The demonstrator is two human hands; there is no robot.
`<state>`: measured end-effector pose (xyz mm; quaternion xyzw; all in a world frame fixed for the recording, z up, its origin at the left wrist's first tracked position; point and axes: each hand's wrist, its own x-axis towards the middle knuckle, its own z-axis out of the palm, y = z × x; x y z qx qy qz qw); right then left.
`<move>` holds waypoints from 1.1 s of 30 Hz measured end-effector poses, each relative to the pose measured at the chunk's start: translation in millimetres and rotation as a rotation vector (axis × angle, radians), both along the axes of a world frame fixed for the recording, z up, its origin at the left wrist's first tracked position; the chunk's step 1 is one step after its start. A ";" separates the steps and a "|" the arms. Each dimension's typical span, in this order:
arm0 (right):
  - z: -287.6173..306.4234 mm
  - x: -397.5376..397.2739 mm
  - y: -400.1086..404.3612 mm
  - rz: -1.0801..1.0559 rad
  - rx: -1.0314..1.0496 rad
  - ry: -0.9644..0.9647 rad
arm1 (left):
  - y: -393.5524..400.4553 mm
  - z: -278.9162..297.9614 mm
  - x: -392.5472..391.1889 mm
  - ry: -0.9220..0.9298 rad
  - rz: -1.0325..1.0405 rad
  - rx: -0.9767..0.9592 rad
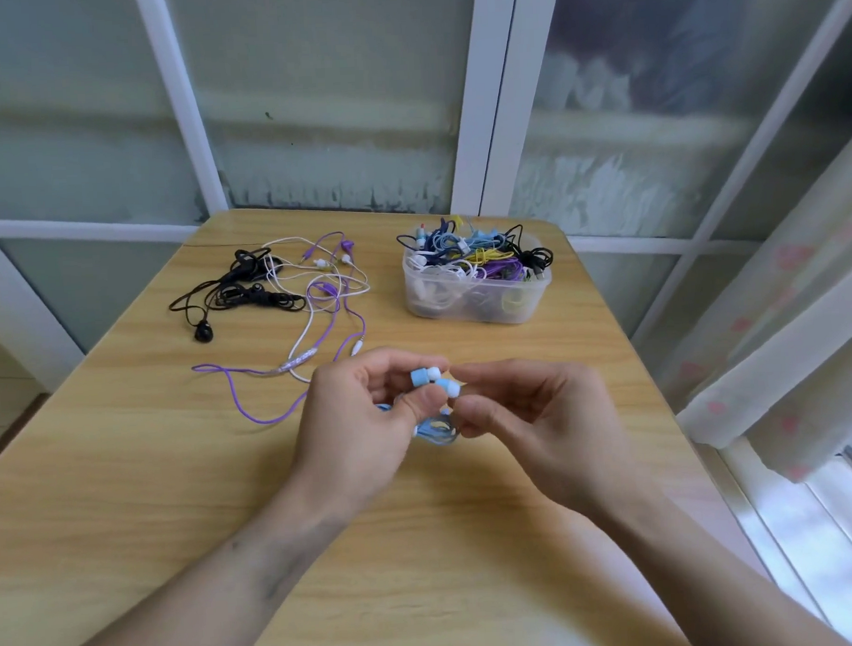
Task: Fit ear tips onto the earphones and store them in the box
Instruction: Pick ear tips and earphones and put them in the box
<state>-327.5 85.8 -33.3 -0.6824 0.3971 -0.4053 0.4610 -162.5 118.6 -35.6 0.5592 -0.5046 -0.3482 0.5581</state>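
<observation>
Blue earphones [436, 382] pinched between left hand [365, 423] and right hand [531, 425] above the table [128, 482], both grips clamped on the buds, cord bunched beneath the fingers, plastic box [476, 291] of earphones well behind, loose earphones [286, 290] back left.

Blue earphones [436, 382] between both hands [365, 423]

Wooden table [128, 482] with light grain and rounded far corners, set against a glazed partition. On its far left lies a tangle of black earphones [232, 292]; just beside it, and overlapping, lie white earphones [314, 279] and purple earphones [336, 317], the purple cord trailing toward the near side. On the far right stands a translucent plastic box [476, 296], heaped with mixed coloured earphones
</observation>
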 end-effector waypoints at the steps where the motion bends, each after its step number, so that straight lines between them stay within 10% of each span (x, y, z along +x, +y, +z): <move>1: 0.4 -0.4 -1.4 -0.011 0.000 0.003 | -0.8 -0.1 0.7 0.030 -0.009 0.018; 15: -1.0 -10.7 -9.5 0.042 -0.231 0.079 | -0.9 -0.3 -7.6 0.439 -0.179 0.197; 33: 3.4 -25.5 -51.4 -0.122 -0.162 -0.007 | -56.0 25.2 -32.4 0.231 -0.103 0.240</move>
